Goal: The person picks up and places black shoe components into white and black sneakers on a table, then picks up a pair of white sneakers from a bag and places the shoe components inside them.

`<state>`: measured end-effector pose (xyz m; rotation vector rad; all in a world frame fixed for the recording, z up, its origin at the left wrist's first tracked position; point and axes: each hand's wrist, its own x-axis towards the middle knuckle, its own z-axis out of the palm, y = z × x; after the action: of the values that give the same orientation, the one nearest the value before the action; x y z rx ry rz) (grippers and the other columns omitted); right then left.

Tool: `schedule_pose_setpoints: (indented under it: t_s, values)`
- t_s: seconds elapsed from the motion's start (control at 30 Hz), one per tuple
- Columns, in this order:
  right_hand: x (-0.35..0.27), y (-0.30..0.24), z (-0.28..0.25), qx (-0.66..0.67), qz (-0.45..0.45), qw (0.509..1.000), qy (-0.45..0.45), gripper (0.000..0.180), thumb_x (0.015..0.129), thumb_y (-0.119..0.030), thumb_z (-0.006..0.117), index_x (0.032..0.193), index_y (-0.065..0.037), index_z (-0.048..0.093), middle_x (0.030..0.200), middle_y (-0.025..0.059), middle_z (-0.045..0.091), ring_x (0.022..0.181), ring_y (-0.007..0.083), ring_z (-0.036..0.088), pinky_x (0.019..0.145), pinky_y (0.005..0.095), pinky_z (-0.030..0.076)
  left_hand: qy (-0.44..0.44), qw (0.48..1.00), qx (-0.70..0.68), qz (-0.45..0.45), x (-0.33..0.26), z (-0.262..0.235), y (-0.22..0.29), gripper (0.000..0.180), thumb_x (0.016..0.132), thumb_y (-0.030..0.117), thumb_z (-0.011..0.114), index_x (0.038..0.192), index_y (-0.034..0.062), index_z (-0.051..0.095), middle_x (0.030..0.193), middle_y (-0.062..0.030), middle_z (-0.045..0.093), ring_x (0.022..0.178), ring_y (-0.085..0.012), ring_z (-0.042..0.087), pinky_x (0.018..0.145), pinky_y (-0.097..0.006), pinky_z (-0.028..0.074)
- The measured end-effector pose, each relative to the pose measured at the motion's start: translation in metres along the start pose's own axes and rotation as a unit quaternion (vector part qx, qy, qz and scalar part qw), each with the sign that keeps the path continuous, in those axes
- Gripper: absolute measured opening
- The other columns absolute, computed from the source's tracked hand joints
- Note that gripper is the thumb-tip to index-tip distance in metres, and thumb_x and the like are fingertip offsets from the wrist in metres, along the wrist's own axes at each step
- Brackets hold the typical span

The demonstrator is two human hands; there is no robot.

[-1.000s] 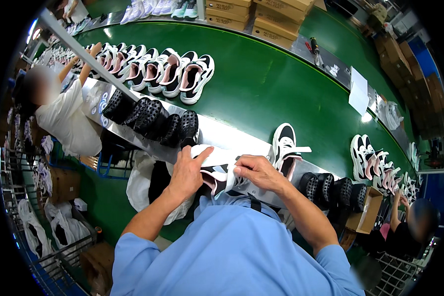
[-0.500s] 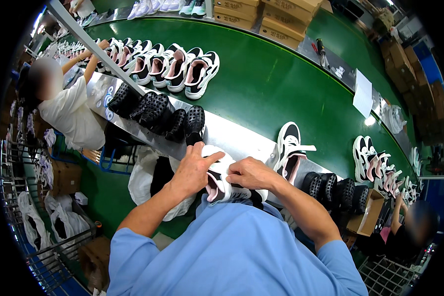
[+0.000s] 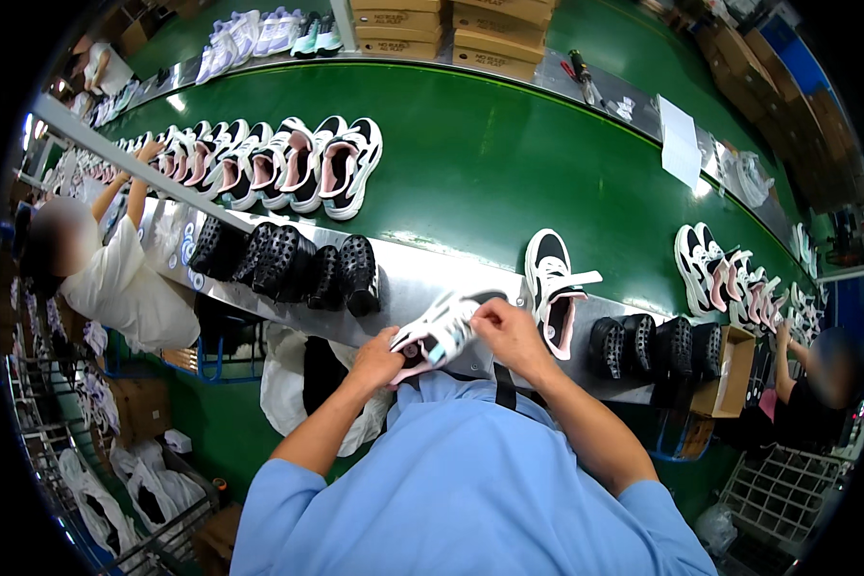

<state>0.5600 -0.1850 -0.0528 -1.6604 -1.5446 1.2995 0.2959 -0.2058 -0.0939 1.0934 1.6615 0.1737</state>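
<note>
I hold a white and black sneaker (image 3: 444, 329) in front of my chest, sole side turned toward me. My left hand (image 3: 378, 360) grips its heel end from below. My right hand (image 3: 511, 333) holds its toe end on the right. Just past my right hand another white and black sneaker (image 3: 552, 288) with a pink lining and a loose white strap lies on the metal ledge (image 3: 422, 278) at the edge of the green conveyor belt (image 3: 490, 163).
Several black shoe pieces (image 3: 293, 261) stand on the ledge to my left, more (image 3: 655, 346) to my right. A row of sneakers (image 3: 278, 165) lies on the belt. A person (image 3: 125, 283) works at left, another (image 3: 816, 384) at right. Cardboard boxes (image 3: 451, 29) line the far side.
The sneaker in my hands has been turned and lifted slightly to the right, from open top showing to sole side showing. Both hands stay on it.
</note>
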Motion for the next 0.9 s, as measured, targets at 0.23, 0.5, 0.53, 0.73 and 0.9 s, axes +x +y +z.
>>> schedule_pose_setpoints:
  t_s: [0.23,0.5,0.53,0.73,0.9]
  values:
    - [-0.021,0.026,-0.002,-0.095,0.031,0.995,0.011,0.033,0.088,-0.025,0.077,0.102,0.002,0.062,0.091,0.0201,0.070,0.081,0.0353,0.068,0.075,0.0448,0.054,0.064,0.993,0.094,0.018,0.020,0.025,0.021,0.067,0.088,0.018,0.071,0.150,0.0047,0.049,0.124,-0.0231,0.067,0.105,-0.0395,0.070,0.078,-0.049,0.062]
    - [0.013,0.035,0.050,-0.092,0.048,0.992,-0.065,0.044,0.093,-0.039,0.073,0.096,0.004,0.066,0.089,0.0287,0.071,0.084,0.0491,0.068,0.076,0.0541,0.053,0.228,0.827,0.278,0.433,0.016,0.027,0.055,0.027,0.082,0.009,0.071,0.109,0.0065,0.068,0.095,-0.0141,0.060,0.092,-0.0366,0.064,0.075,-0.047,0.054]
    - [0.017,0.040,0.052,-0.041,0.066,0.994,-0.081,0.043,0.094,-0.039,0.072,0.095,0.004,0.066,0.089,0.0283,0.071,0.084,0.0489,0.068,0.076,0.0538,0.053,0.250,0.802,0.287,0.460,0.021,0.027,0.056,0.016,0.081,0.006,0.070,0.097,0.0061,0.069,0.092,-0.0120,0.059,0.087,-0.0334,0.063,0.070,-0.045,0.054]
    - [-0.038,0.028,-0.008,-0.057,0.015,0.997,0.053,0.029,0.096,-0.029,0.071,0.091,-0.002,0.063,0.082,0.0187,0.066,0.077,0.0373,0.064,0.072,0.0474,0.051,0.209,0.825,0.261,0.455,-0.021,0.019,0.096,0.020,0.081,0.009,0.076,0.099,0.0049,0.069,0.094,-0.0136,0.061,0.093,-0.0357,0.061,0.078,-0.047,0.053]
    - [-0.050,0.077,-0.071,-0.230,0.024,0.877,0.421,0.028,0.089,-0.017,0.070,0.109,-0.001,0.058,0.105,0.0222,0.063,0.092,0.0426,0.062,0.082,0.0532,0.050,0.102,0.878,0.180,0.431,-0.005,0.101,0.114,0.027,0.087,0.020,0.077,0.101,-0.0017,0.069,0.101,-0.0210,0.070,0.093,-0.0421,0.067,0.083,-0.049,0.054]
